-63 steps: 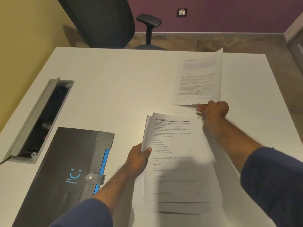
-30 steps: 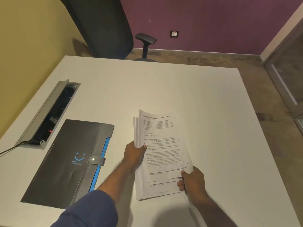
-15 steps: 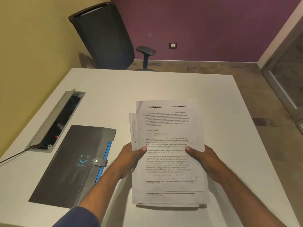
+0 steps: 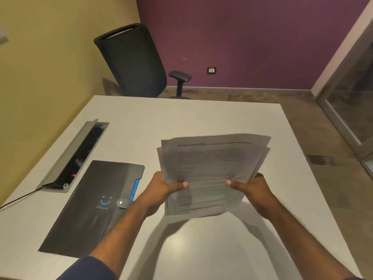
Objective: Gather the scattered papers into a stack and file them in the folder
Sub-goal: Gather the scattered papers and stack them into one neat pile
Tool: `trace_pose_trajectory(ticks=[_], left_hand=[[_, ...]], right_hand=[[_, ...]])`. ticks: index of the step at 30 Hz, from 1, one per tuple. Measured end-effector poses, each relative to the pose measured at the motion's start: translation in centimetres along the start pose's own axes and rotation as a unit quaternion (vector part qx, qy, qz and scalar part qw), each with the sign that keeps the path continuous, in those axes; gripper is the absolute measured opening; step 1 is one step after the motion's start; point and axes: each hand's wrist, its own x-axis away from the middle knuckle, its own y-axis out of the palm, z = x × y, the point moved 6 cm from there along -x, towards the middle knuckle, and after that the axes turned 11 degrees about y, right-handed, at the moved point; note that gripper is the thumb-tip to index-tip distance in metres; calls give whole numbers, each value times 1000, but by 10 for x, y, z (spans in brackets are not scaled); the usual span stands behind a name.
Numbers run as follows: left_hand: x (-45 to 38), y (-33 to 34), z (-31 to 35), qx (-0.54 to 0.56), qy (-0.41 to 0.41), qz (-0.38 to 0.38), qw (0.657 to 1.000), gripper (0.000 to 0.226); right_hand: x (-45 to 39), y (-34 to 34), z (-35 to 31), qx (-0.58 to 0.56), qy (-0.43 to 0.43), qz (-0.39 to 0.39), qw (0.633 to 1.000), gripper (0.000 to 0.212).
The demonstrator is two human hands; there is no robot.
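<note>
White smooth table [image 4: 201,122]; both hands' grip: rumpled papers [image 4: 212,164].

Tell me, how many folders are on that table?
1. The dark folder lies flat and closed on the table, left of the hands; nothing suggests another hidden one.

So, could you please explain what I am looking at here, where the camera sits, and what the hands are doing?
There is no machine: a person wears a camera on the head, looking forward and down. The left hand and right hand each grip a side of a stack of printed papers, lifted off the white table. A dark folder, closed with its clasp, lies on the table to the left, beside an open cable hatch. An office chair stands behind.
</note>
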Motion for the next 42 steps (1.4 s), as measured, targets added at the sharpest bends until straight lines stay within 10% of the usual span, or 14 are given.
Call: trace_pose_trajectory(ticks=[9,19,26,42], left_hand=[[4,-4,-1,-62,38,-3,997,34],[9,7,-1,-38,52,188,980,13],[17,20,29,-27,178,165,970,28],[37,14,-46,-92,12,192,977,10]], right_hand=[[14,3,2,56,-100,-46,992,32],[26,18,-13,75,-157,99,980,27],[44,31,-28,43,-207,154,965,4],[28,18,67,15,-48,156,986,14]])
